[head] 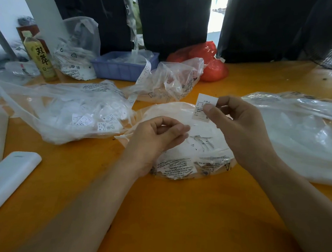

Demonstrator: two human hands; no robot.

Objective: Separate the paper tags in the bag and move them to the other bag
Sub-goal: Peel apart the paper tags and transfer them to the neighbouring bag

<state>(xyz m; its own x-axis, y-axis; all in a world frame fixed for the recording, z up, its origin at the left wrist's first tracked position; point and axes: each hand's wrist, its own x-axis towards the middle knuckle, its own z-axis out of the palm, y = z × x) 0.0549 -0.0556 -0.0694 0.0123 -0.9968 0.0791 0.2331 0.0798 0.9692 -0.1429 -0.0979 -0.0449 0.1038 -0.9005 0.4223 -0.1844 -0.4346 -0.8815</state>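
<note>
My right hand [238,121] pinches a small white printed paper tag [202,107] between thumb and fingers, held upright above the middle clear plastic bag [187,166]. That bag lies on the orange table and holds several white tags [199,142]. My left hand [156,139] hovers over the bag's left edge with curled fingers; thumb and fingertips meet, and I cannot tell whether they hold a tag. To the left lies a second clear bag [64,110] with several loose tags [102,123] inside.
A white phone-like case [4,183] lies front left. A large clear bag [302,135] is at right. At the back stand a tea bottle [40,58], a blue tray [124,67], more clear bags [168,82] and a red bag [209,62].
</note>
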